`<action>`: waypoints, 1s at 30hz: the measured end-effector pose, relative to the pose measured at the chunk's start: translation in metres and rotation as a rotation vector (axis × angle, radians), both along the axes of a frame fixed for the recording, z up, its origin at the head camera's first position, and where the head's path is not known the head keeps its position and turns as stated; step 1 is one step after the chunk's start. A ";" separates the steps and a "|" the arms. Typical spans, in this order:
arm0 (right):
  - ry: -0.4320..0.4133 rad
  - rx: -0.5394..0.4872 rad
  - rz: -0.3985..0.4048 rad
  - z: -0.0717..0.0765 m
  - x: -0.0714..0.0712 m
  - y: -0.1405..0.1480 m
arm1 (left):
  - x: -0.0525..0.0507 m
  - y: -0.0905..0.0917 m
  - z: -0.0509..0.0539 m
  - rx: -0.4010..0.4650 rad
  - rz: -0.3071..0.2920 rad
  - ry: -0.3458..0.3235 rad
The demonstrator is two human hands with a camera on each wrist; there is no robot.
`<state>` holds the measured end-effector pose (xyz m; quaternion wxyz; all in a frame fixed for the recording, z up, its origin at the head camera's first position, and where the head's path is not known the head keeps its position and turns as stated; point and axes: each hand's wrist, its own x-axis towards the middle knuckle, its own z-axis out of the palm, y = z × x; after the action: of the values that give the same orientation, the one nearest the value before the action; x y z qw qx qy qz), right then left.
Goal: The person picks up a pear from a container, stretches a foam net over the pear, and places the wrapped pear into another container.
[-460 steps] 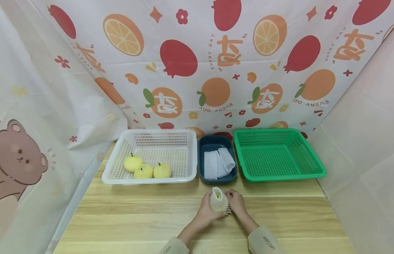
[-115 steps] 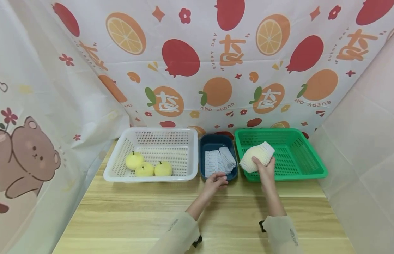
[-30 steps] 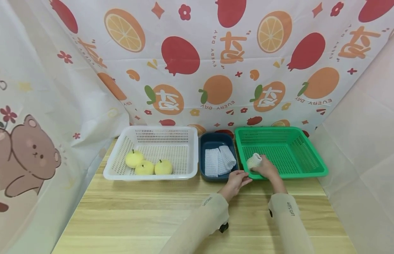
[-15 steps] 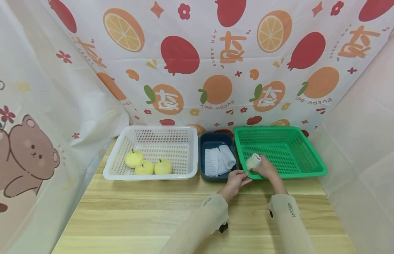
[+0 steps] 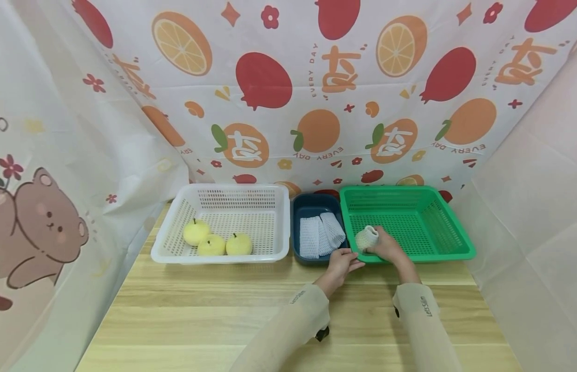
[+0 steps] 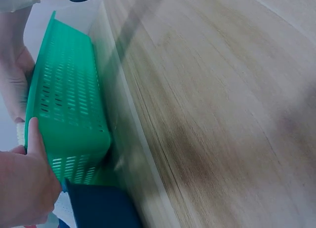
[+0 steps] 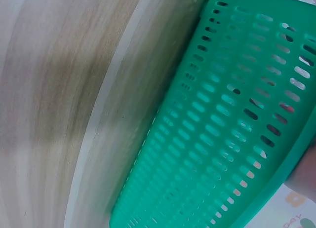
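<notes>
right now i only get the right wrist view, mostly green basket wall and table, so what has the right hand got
Observer: The right hand holds a bundle in white foam netting just inside the green basket, at its near left corner.
Operator: ok, is anything else touching that basket
Observer: Yes, the left hand holds its rim at that same corner.
Operator: and what's off to the far left
Observer: Three yellow fruits sit in the white basket.
</notes>
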<state>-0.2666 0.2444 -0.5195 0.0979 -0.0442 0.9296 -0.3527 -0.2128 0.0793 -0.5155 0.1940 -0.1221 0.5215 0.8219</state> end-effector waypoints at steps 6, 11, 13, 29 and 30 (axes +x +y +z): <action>0.005 -0.012 0.007 -0.004 -0.003 0.000 | -0.005 0.001 -0.014 0.000 -0.009 0.046; 0.003 -0.027 0.023 -0.005 -0.004 0.001 | -0.005 0.000 -0.014 0.010 -0.010 0.037; -0.002 -0.039 0.024 -0.005 -0.004 0.002 | -0.003 -0.001 -0.006 0.004 -0.011 0.002; -0.010 -0.097 -0.004 -0.001 -0.004 0.006 | -0.002 -0.001 -0.005 0.022 -0.008 -0.009; -0.007 -0.114 -0.010 0.000 -0.004 0.006 | -0.003 -0.001 -0.005 0.024 -0.003 -0.010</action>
<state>-0.2703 0.2502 -0.5193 0.0967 -0.0438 0.9077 -0.4059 -0.2154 0.0784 -0.5209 0.1992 -0.1233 0.5109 0.8271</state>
